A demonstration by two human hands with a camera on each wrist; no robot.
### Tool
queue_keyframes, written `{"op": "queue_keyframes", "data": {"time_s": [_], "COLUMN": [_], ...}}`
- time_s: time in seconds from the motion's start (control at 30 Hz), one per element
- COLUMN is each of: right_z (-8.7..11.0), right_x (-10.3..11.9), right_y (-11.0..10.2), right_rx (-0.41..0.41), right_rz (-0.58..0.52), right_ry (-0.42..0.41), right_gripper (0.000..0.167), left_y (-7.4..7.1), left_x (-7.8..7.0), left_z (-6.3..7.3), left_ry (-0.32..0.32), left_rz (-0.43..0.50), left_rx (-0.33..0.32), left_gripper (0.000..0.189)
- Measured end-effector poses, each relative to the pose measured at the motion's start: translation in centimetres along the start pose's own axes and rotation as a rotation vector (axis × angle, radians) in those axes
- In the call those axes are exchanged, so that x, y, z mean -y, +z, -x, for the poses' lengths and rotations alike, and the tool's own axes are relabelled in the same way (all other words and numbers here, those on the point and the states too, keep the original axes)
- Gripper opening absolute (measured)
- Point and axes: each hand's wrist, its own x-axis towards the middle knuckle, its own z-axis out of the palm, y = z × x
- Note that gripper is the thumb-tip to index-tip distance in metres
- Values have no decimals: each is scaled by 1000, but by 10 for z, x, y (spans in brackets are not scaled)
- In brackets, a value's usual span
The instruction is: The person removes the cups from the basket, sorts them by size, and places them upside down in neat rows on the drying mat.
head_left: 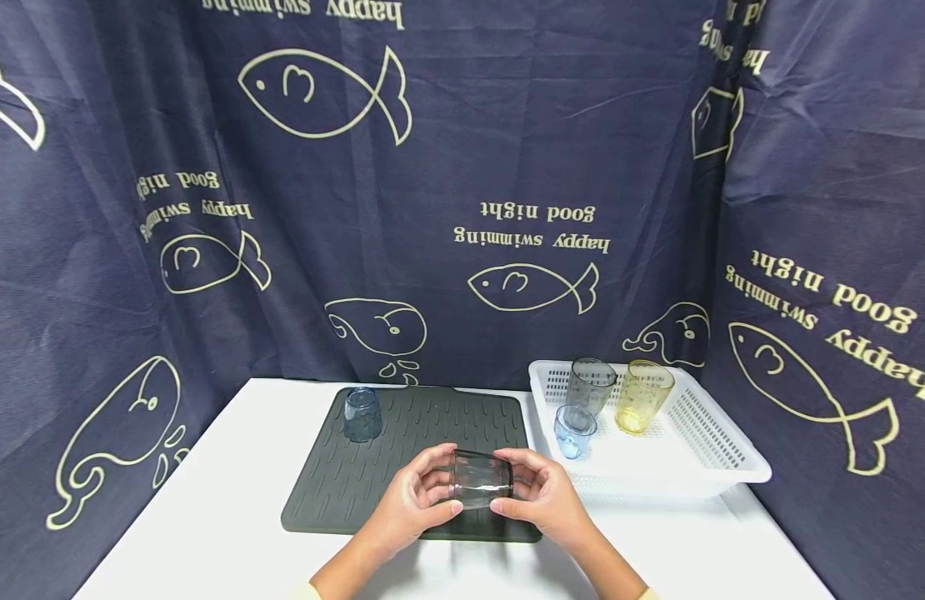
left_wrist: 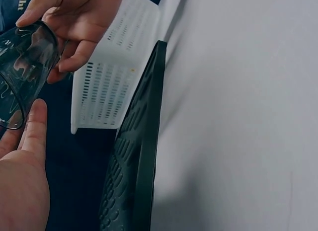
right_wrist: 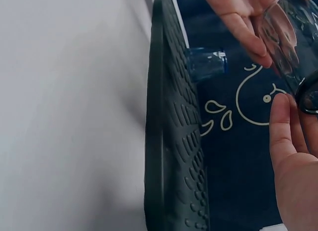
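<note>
A smoky grey drinking glass [head_left: 481, 481] lies sideways in the air over the front part of the dark drying mat [head_left: 432, 417]. My left hand [head_left: 417, 497] holds its left end, thumb on the near side and fingers behind. At its other end, my right hand [head_left: 541, 493] grips it the same way. The left wrist view shows the tilted glass [left_wrist: 25, 67] between both hands, partly cut off by the frame edge. Farther back on the mat, toward its left corner, stands a blue glass [head_left: 362, 415].
A white perforated basket [head_left: 695, 475] stands to the right of the mat. In it are a tall grey glass [head_left: 592, 385], a yellow glass [head_left: 642, 398] and a small light blue glass [head_left: 574, 433]. A dark blue fish-print curtain [head_left: 432, 208] encloses the white table [head_left: 207, 492].
</note>
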Motion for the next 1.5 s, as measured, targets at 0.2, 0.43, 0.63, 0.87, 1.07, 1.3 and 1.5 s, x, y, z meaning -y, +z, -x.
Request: {"op": "queue_keyframes", "data": {"time_s": [0.2,0.43,0.63,0.87,1.07,1.3,1.5], "right_z": [-2,-6,-10,-15,-21,-28,-36], "right_x": [-6,-14,-17,-22,-28,-34,-39], "right_y": [3,11,17,21,27,31,34], "right_rx": [-15,-49,-100,-159,-185,-206,-223], "right_rz": [-24,-38,-36,-17,-32,-24,42], "right_ry": [31,63,105,154,183,191,206], "right_gripper": [64,65,68,66,67,67,65], "left_y": [-6,-19,-30,-48,-67,-90,-107], "left_x": [1,1,-4,-3,-3,-4,-11], "left_z": [2,11,18,29,36,46,60], "left_ry": [-14,-86,-140,-187,-248,-244,-313], "left_rz": [-59,-200,-313,-457,-537,-745,-936], "left_rx": [3,-21,-67,-144,-226,-285,-258], "left_gripper": [79,80,78,74,70,72,77]}}
